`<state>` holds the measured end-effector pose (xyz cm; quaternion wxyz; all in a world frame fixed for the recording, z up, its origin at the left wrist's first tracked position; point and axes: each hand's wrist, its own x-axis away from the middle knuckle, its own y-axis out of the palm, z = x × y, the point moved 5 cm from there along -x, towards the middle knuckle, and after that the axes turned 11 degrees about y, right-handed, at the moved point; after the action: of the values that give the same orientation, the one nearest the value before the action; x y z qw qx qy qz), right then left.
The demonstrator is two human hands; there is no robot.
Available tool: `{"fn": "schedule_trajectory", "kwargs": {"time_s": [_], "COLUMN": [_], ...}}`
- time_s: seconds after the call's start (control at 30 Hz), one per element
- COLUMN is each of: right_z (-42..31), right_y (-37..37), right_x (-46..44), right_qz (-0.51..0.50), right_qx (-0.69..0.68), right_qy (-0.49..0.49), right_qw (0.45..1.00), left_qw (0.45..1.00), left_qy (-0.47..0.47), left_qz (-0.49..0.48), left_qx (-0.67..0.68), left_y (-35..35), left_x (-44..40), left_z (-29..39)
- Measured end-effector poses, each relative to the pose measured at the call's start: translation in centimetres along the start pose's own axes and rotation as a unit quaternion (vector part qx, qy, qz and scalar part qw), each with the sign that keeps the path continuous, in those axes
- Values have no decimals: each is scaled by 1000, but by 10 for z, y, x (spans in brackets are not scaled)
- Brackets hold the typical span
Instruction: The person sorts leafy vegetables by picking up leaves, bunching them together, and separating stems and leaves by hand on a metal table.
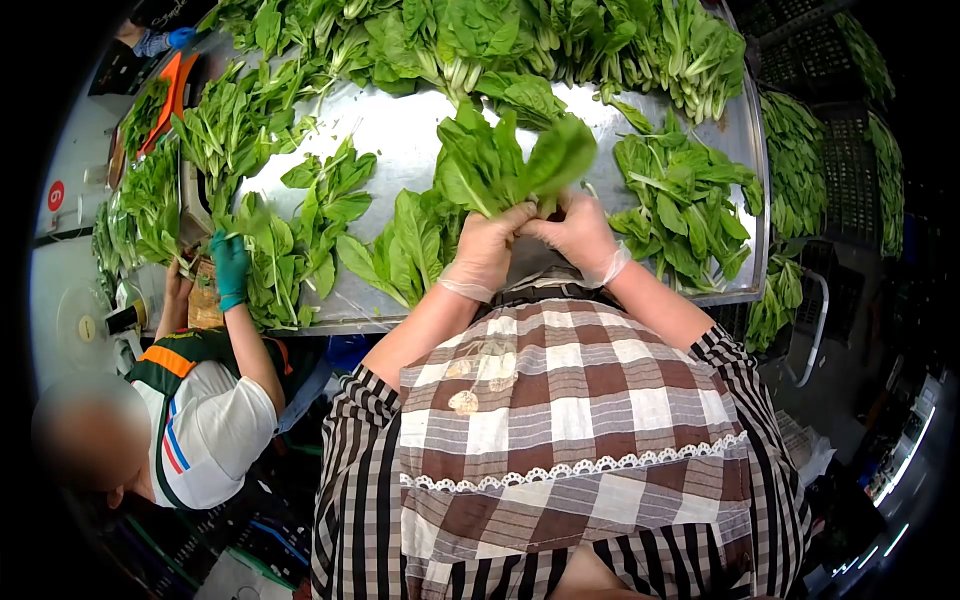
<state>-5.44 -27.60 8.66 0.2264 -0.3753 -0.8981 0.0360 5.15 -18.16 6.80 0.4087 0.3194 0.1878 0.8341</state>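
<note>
Both of my hands, in thin clear gloves, are closed at the stem end of a bunch of leafy greens (485,165). My left hand (485,250) and my right hand (580,238) meet at the thumbs, just above the table's near edge. The leaves fan out away from me; the stem ends are hidden by my fingers. Beside my left wrist lies a smaller clump of greens (405,250) on the metal table (390,125). To the right of my right hand is a loose pile of greens (680,205).
A long heap of greens (480,40) covers the table's far side. At left, a co-worker's green-gloved hand (231,270) is among more greens. Black crates (850,150) with greens stand at right, near a metal rail (822,325). An orange frame (168,100) is at upper left.
</note>
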Motion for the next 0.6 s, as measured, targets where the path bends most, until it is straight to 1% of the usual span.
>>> {"fn": "schedule_trajectory", "kwargs": {"time_s": [0.03,0.1,0.13,0.17,0.27,0.3,0.33,0.4,0.43,0.47,0.5,0.53,0.57,0.6], "right_z": [4,7,7,5,13,29,43,63,62,61,66,67,67,69], "right_y": [1,-2,-3,-5,-15,-22,-31,-46,-50,-53,-53,-46,-39,-29], "right_x": [0,0,1,4,12,9,9,8,14,22,27,28,29,30], "right_qz": [-26,-65,-84,-82,-15,2,22,53,40,26,-7,-58,-109,-158], "right_qx": [-60,-131,-166,-182,-226,-216,-264,-359,-352,-341,-259,-208,-157,-105], "right_qy": [34,69,87,89,88,93,111,147,219,290,321,306,288,266], "right_qw": [997,987,979,976,970,972,958,920,909,894,911,927,938,945], "left_qw": [999,992,991,990,992,993,994,998,997,995,989,979,974,959], "left_qy": [-6,-19,-14,-9,11,18,26,15,9,9,7,3,11,11], "left_qz": [10,30,37,43,56,51,47,60,71,62,53,43,30,11], "left_qx": [39,117,125,132,116,104,92,26,-8,-72,-135,-199,-223,-283], "left_y": [-4,-12,-13,-14,-14,-19,-21,-23,-27,-31,-36,-41,-52,-60], "left_x": [-2,-6,-5,-5,-3,-3,-3,5,13,20,28,36,40,46], "left_z": [-2,-4,-3,-1,6,9,13,26,32,33,32,30,14,3]}}
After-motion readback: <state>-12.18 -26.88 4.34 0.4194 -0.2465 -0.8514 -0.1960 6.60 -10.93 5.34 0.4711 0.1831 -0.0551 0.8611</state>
